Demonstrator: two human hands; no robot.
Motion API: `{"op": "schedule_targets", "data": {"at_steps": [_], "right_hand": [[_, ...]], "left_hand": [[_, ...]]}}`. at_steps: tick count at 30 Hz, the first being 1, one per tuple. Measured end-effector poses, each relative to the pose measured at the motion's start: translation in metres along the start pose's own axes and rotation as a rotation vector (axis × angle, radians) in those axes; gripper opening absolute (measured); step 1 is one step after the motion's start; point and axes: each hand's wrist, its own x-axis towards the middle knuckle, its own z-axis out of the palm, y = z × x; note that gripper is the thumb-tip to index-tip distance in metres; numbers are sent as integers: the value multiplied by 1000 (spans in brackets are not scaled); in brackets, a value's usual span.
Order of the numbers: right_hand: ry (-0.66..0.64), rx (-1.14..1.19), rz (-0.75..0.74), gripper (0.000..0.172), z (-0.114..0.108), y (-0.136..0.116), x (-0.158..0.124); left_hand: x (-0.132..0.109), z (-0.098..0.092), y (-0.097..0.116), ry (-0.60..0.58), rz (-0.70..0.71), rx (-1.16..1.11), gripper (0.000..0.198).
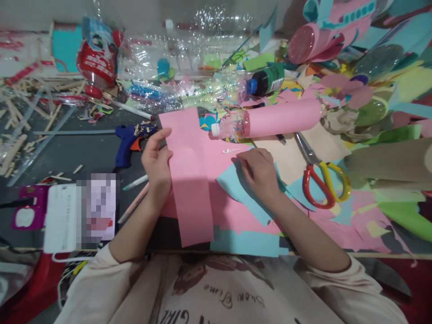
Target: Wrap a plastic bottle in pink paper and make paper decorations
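A long pink paper strip (189, 175) stands lengthwise in front of me, reaching from mid-table to the near edge. My left hand (157, 164) grips its left edge, thumb on top and fingers curled behind. My right hand (258, 173) rests knuckles-up on a light blue paper piece (236, 186) that lies over pink sheets; its fingers are curled under and I cannot make out what they hold. A clear plastic bottle wrapped in pink paper (270, 120) lies on its side just beyond my right hand.
Red-and-yellow scissors (320, 177) lie to the right on brown paper. A blue glue gun (130, 139) sits to the left, a phone (79, 216) at the near left. Crumpled clear bottles, a dark bottle (266, 81), wooden sticks and coloured paper scraps crowd the back and right.
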Motion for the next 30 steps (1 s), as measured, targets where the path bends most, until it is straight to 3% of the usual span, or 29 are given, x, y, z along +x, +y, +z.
{"op": "schedule_targets", "data": {"at_steps": [3,6,13,16,18,21,23,27,30], "right_hand": [[-19,38,-96,29,-1,-7,-2],[-77,84,-282,39,0,-20,-8],[-267,220,-408,29,0,-31,-17],[-308,401,-484,31,-1,-28,-15],[-331,547,-311,35,-2,-28,-13],[-297,703,159,43,-2,-32,-12],[-307,741,394,50,-1,-35,-11],[-309,747,520,53,-1,-35,-8],[-76,746,539,45,-2,-31,-3]], "left_hand": [[5,0,-5,-3,-26,-55,30],[3,2,-13,-52,43,-22,33],[-8,4,-23,-260,163,98,55],[-11,4,-18,-389,90,91,53],[-16,5,-14,-481,10,38,51],[-25,8,-9,-620,-40,-92,57],[-31,11,-6,-687,-82,-134,56],[-37,17,-3,-682,-213,-72,48],[-37,18,-4,-659,-259,-75,50]]}}
